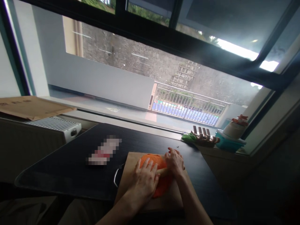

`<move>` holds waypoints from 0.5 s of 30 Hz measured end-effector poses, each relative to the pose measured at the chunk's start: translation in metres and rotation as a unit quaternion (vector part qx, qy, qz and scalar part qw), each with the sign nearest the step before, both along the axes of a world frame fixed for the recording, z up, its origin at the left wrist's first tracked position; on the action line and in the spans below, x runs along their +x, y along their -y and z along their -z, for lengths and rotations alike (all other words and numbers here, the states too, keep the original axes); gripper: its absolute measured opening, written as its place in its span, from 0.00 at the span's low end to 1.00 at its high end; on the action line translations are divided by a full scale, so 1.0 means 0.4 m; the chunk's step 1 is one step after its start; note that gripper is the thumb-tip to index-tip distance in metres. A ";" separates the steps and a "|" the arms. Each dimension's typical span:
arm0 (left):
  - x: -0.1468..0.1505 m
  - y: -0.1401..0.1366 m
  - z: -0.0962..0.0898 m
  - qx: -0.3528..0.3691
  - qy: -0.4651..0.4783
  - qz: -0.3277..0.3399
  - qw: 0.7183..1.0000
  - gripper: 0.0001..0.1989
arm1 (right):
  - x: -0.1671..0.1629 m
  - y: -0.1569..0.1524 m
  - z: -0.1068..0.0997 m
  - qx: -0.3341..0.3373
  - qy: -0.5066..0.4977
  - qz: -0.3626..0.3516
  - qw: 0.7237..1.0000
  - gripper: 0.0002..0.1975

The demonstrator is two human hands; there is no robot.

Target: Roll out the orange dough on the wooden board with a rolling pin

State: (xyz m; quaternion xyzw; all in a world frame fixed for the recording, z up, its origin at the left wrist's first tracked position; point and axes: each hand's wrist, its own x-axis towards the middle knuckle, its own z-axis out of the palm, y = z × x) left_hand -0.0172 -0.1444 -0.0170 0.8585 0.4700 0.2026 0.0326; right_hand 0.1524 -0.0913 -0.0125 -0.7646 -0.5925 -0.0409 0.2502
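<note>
A pale wooden rolling pin [163,171] lies across a flattened sheet of orange dough-like material [153,158] on a wooden board [131,161]. My left hand [145,178] rests flat over the left end of the pin, its fingers stretched out and spread onto the orange sheet. Over the right end of the pin is my right hand [175,162], palm down, with loosely bent fingers raised and apart. Both ends of the pin are hidden under my hands. More orange shows between my forearms, on the near side of the pin.
The board sits on a dark table [77,178]. To its left are a metal handle [115,177] and a pixelated item [105,151]. By the window stand a brown rack [203,136], a green item [189,137] and a teal container [229,140]. A brown envelope [35,107] lies above the radiator [67,128].
</note>
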 end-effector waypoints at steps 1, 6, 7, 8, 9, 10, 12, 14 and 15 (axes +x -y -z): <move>0.000 -0.009 0.000 -0.001 0.001 -0.006 1.000 0.22 | -0.006 -0.026 -0.006 -0.020 0.003 -0.010 1.000 0.21; -0.008 -0.034 -0.009 0.005 -0.012 -0.017 1.000 0.22 | -0.030 -0.105 -0.021 -0.107 0.011 -0.049 0.993 0.22; -0.009 -0.031 -0.009 0.009 -0.015 -0.016 1.000 0.22 | -0.031 -0.105 -0.022 -0.110 0.011 -0.053 0.992 0.23; -0.008 -0.026 -0.008 0.016 -0.017 -0.016 1.000 0.22 | -0.029 -0.100 -0.021 -0.110 0.011 -0.054 0.992 0.23; -0.005 -0.018 -0.004 0.023 -0.019 -0.014 0.999 0.22 | -0.025 -0.089 -0.020 -0.111 0.009 -0.051 0.992 0.24; 0.000 -0.008 0.003 0.031 -0.021 -0.013 0.999 0.22 | -0.020 -0.074 -0.019 -0.111 0.005 -0.045 0.993 0.24; 0.012 0.016 0.023 0.043 -0.030 -0.007 0.999 0.22 | -0.005 -0.032 -0.013 -0.107 -0.005 -0.034 0.994 0.24; 0.025 0.044 0.045 0.056 -0.044 0.002 0.997 0.23 | 0.012 0.017 -0.002 -0.094 -0.011 -0.029 0.995 0.24; 0.029 0.057 0.054 0.066 -0.050 0.007 0.997 0.24 | 0.019 0.042 0.004 -0.085 -0.013 -0.026 0.996 0.24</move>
